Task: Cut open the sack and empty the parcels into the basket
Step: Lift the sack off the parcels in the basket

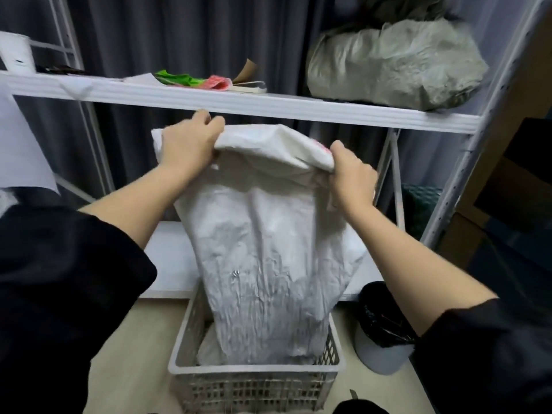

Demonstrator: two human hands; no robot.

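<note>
Both arms extended forward and up, black sleeves pushed above the elbows; left hand [186, 144] clenched on the upper left corner of the white woven sack [268, 249], thumb over the folded top edge, right hand [351, 182] gripping the upper right corner, knuckles toward the camera. Sack held raised just below the white shelf [298, 110], long axis near upright and leaning slightly left at the top, lower end down inside the grey slatted basket [257, 369] on the floor. Pale parcel [209, 348] partly visible in basket, beside sack's lower left.
</note>
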